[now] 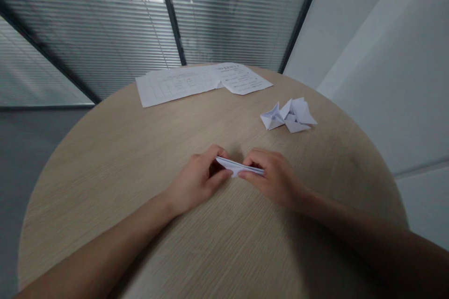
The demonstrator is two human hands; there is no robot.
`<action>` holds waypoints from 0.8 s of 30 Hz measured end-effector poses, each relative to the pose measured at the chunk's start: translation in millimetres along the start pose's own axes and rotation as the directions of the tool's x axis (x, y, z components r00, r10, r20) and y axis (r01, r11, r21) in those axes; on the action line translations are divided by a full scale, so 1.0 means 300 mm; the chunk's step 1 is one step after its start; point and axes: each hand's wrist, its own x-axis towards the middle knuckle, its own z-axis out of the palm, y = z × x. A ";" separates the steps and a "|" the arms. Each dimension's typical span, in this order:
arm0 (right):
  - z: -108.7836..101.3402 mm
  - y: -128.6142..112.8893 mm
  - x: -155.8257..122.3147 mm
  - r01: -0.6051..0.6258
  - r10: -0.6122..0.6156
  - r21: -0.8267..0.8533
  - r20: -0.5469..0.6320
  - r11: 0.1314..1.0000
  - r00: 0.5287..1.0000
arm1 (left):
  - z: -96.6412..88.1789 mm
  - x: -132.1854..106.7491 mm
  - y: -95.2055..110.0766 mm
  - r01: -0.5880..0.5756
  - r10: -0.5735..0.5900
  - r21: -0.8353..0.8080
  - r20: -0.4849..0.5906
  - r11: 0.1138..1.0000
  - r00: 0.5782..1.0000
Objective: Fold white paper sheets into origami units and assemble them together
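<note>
A small folded piece of white paper (234,166) is held flat just above the round wooden table (140,159), near its middle. My left hand (201,180) pinches its left end between thumb and fingers. My right hand (275,177) pinches its right end the same way. Both hands rest low on the tabletop, fingertips almost meeting over the paper. Part of the paper is hidden under my fingers.
Two or three folded white paper shapes (289,115) lie together at the right. Two printed sheets (199,81) lie flat at the table's far edge. Beyond the table are glass walls with blinds (105,18), and a white wall on the right.
</note>
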 end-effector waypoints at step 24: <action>0.041 0.006 0.003 -0.263 0.191 0.731 0.183 0.630 0.964 | -0.002 0.001 0.023 0.054 -0.075 -0.149 -0.134 0.987 0.988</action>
